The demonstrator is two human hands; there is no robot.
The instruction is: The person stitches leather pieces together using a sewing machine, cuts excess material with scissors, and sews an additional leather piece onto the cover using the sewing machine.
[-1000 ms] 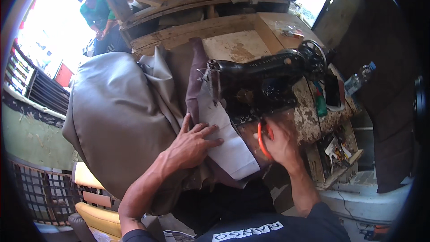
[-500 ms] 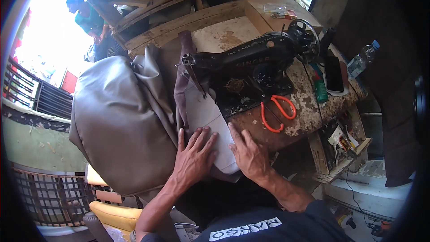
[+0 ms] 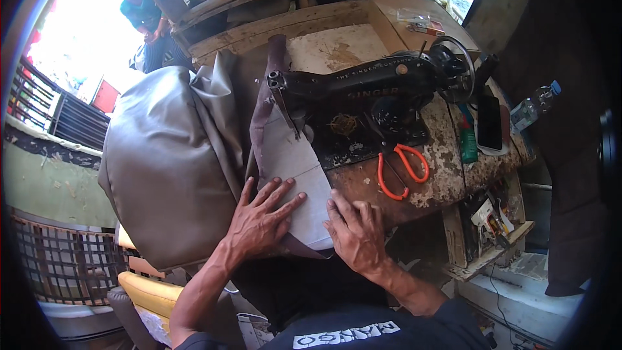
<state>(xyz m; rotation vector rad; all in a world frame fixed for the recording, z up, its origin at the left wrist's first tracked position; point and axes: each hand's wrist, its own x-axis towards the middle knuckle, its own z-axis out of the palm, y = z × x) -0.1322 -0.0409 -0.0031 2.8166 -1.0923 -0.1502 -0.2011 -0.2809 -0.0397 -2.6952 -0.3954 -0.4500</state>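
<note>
A piece of leatherette [image 3: 303, 188], pale backing side up with a dark brown strip along its left edge, lies under the needle end of a black sewing machine [image 3: 363, 107]. My left hand [image 3: 262, 217] rests flat on its left part, fingers spread. At the right edge of the piece my right hand [image 3: 356, 230] is closed, the thumb and forefinger pinching the border and the other fingers curled. A large bundle of shiny grey-brown leatherette [image 3: 168, 168] bulges up to the left of my left hand. The stitching spot under the needle is hard to make out.
Orange-handled scissors [image 3: 403, 172] lie right of the piece on the worn table [image 3: 440, 178]. Beyond them are a green tube [image 3: 468, 142], a phone [image 3: 488, 123] and a plastic bottle [image 3: 534, 107]. A person [image 3: 146, 16] stands at the far left. Yellow padding [image 3: 152, 295] sits lower left.
My left hand has slid slightly left, its fingers still spread. The right hand's forefinger has drawn back and its fingers are more curled at the piece's edge. The whole view has shifted a little.
</note>
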